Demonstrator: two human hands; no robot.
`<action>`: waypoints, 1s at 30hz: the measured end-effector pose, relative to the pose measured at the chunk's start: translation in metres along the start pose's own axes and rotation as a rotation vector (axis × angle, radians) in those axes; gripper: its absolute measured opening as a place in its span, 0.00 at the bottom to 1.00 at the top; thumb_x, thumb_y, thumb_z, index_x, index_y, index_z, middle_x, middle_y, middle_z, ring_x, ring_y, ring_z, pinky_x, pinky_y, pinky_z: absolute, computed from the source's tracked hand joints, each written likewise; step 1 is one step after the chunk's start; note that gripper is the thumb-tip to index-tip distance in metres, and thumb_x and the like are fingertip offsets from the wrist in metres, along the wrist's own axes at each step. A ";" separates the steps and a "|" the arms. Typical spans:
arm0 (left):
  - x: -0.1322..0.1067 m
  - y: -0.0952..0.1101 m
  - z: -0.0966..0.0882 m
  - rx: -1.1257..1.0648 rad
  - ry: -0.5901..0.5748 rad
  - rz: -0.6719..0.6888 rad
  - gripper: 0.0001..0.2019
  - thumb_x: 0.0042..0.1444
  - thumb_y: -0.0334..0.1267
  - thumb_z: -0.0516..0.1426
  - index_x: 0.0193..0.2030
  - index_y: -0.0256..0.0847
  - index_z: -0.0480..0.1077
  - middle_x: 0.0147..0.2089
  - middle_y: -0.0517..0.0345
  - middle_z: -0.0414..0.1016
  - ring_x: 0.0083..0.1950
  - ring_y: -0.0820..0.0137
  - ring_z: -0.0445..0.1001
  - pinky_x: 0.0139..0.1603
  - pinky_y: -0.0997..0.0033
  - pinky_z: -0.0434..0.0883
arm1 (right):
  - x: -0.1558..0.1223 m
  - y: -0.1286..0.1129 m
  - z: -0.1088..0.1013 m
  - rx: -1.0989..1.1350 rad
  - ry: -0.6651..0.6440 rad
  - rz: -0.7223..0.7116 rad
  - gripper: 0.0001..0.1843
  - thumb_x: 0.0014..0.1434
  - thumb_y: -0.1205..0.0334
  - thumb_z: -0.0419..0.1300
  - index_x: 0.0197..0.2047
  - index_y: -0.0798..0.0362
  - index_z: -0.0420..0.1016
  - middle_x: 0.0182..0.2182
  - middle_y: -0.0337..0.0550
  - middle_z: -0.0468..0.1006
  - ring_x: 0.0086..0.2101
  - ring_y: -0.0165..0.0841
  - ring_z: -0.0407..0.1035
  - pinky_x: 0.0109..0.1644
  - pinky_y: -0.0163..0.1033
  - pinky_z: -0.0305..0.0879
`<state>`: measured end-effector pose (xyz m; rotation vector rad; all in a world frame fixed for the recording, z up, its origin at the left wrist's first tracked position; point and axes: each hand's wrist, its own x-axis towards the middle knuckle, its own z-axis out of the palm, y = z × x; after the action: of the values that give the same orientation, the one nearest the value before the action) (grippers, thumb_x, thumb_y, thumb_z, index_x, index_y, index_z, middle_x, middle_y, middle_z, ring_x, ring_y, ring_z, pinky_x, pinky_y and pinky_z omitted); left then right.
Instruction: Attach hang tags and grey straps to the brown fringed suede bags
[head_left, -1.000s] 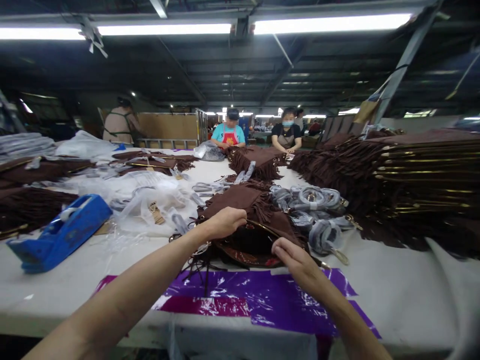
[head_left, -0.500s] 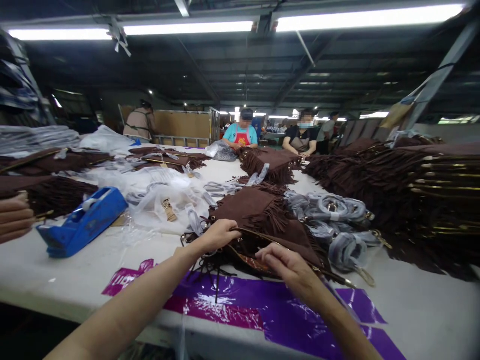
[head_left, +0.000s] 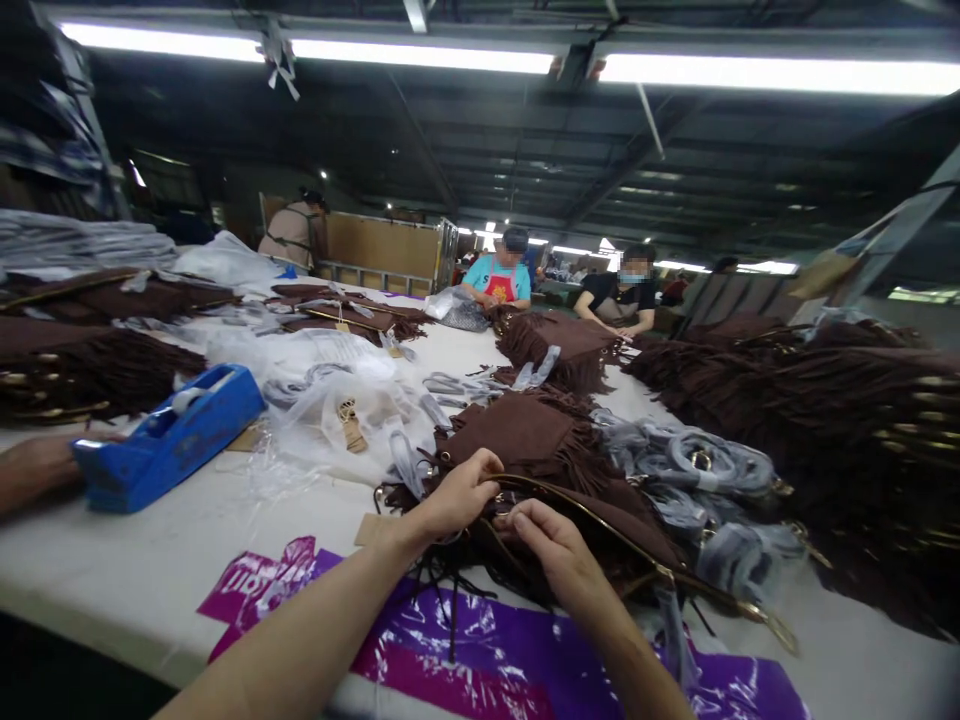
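A brown suede fringed bag [head_left: 570, 500] with a gold zipper edge lies on the white table [head_left: 150, 560] in front of me. My left hand [head_left: 457, 495] is closed on the bag's left end near the zipper. My right hand [head_left: 551, 550] pinches the zipper edge right beside it, fingers pressed together. The two hands nearly touch. Dark tassel cords hang from the bag over a purple plastic sheet [head_left: 480, 650].
A blue tape dispenser [head_left: 169, 435] sits at left, with another person's hand [head_left: 34, 470] beside it. Clear plastic bags [head_left: 330, 410], wrapped grey straps [head_left: 705, 465] and stacks of brown fringed bags [head_left: 840, 410] cover the table. Two people [head_left: 502, 275] work at the far end.
My right hand has slid left along the zipper edge to meet the left hand. The view has swung left. Another person's hand now rests by the tape dispenser.
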<state>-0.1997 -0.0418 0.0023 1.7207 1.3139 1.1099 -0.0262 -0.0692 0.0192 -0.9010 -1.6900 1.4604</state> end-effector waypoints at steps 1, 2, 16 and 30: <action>-0.002 0.001 -0.002 -0.056 0.001 0.039 0.13 0.51 0.26 0.50 0.44 0.39 0.63 0.40 0.59 0.70 0.42 0.71 0.68 0.46 0.72 0.66 | 0.001 0.000 0.002 0.050 0.012 0.022 0.18 0.55 0.44 0.62 0.29 0.52 0.72 0.30 0.41 0.78 0.36 0.38 0.72 0.43 0.40 0.65; -0.004 0.002 -0.004 -0.107 -0.005 0.075 0.15 0.50 0.25 0.50 0.45 0.40 0.63 0.45 0.57 0.70 0.46 0.71 0.69 0.50 0.70 0.66 | 0.001 0.000 0.003 0.089 0.019 0.046 0.18 0.54 0.44 0.63 0.30 0.52 0.73 0.32 0.42 0.79 0.37 0.39 0.73 0.44 0.41 0.66; -0.009 -0.004 -0.013 0.012 -0.113 0.296 0.07 0.50 0.33 0.60 0.36 0.34 0.74 0.36 0.55 0.75 0.39 0.69 0.71 0.44 0.72 0.67 | 0.000 0.010 0.004 -0.019 0.090 0.002 0.17 0.56 0.46 0.61 0.29 0.52 0.72 0.27 0.38 0.73 0.32 0.35 0.68 0.37 0.37 0.64; -0.007 -0.007 -0.019 -0.111 -0.190 0.282 0.09 0.47 0.37 0.63 0.34 0.35 0.76 0.35 0.56 0.75 0.40 0.68 0.71 0.44 0.72 0.66 | 0.009 0.015 0.013 -0.574 0.266 -0.010 0.16 0.57 0.52 0.50 0.22 0.49 0.64 0.17 0.35 0.65 0.22 0.32 0.61 0.26 0.34 0.53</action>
<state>-0.2207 -0.0467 0.0014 1.9155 0.8971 1.1180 -0.0414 -0.0663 0.0037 -1.3173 -1.9275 0.7987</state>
